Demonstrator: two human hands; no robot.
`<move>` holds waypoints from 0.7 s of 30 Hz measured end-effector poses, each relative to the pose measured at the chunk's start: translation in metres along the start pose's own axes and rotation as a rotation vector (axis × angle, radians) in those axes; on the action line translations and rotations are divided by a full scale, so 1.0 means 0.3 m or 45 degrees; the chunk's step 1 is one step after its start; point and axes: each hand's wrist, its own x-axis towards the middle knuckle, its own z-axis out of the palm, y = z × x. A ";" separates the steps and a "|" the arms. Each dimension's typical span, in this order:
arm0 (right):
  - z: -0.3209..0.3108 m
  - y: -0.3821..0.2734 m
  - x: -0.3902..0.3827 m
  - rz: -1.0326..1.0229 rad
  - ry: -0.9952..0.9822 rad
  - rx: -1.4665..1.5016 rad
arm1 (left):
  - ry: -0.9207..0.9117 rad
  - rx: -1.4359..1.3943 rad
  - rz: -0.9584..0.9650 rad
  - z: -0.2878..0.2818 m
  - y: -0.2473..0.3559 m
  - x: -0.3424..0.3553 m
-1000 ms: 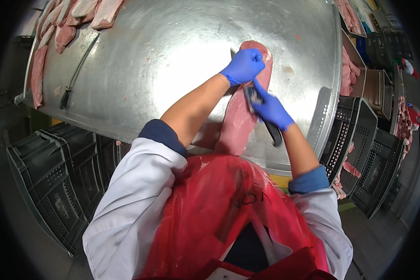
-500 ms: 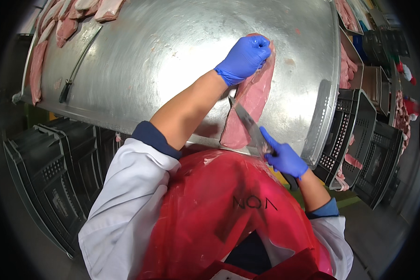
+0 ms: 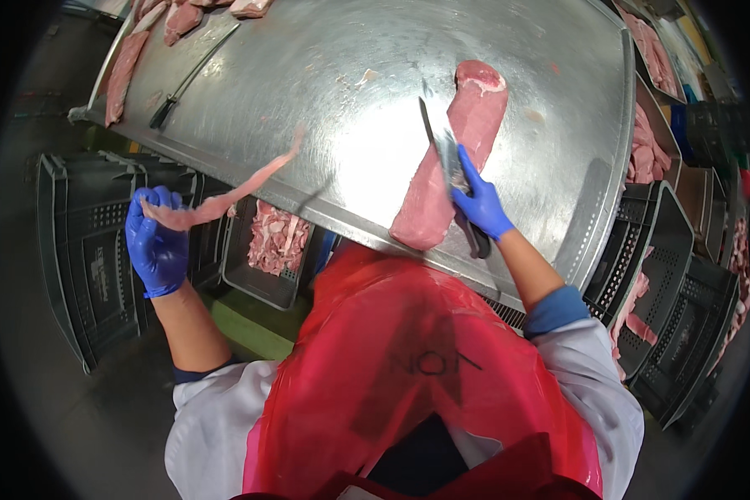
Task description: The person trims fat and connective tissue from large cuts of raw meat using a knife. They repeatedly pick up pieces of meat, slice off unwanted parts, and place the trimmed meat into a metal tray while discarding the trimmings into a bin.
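My left hand (image 3: pixel 157 237), in a blue glove, is closed on one end of a long, thin strip of meat trimming (image 3: pixel 225 200). The strip trails through the air toward the table's near edge, beside the dark crates. My gloved right hand (image 3: pixel 483 204) grips a knife (image 3: pixel 447 154) by its dark handle, forefinger stretched along the blade. That blade points away from me and lies over the left side of a long pink piece of meat (image 3: pixel 475 117). The meat rests lengthwise on the metal table (image 3: pixel 342 133), its narrow near end close to the edge.
A sharpening steel (image 3: pixel 193 75) lies at the table's left, near several meat pieces (image 3: pixel 127 71). Below the near edge, a crate holds trimmings (image 3: pixel 277 237). Dark crates (image 3: pixel 87 225) stand at the left, others (image 3: pixel 679 325) at the right. Trays of meat (image 3: pixel 646 146) line the right side.
My left hand has left the meat and swung down left, carrying a strip beyond the table edge. My right hand and knife have moved up slightly. The view has shifted.
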 end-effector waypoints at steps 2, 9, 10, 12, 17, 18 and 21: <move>0.100 -0.032 0.090 -0.182 0.053 0.089 | 0.274 0.216 -0.074 -0.160 -0.041 -0.058; -0.045 -0.135 0.244 -0.387 0.106 -0.021 | -0.009 2.205 -0.584 -0.592 -0.388 -0.208; -0.094 -0.200 0.232 -0.155 0.064 -0.061 | -0.077 2.144 -0.266 -0.452 -0.482 -0.204; -0.096 -0.156 0.251 -0.144 0.054 -0.388 | -0.316 1.812 -0.044 0.041 -0.592 -0.140; -0.046 -0.010 0.065 -0.189 -0.085 -0.876 | -0.579 2.114 0.043 0.654 -0.973 -0.169; -0.057 0.000 -0.003 -0.144 -0.157 -0.925 | -0.583 2.132 -0.126 0.686 -0.980 -0.119; -0.077 0.038 -0.179 -0.012 -0.233 -0.859 | -0.334 1.912 -0.269 0.665 -0.948 0.021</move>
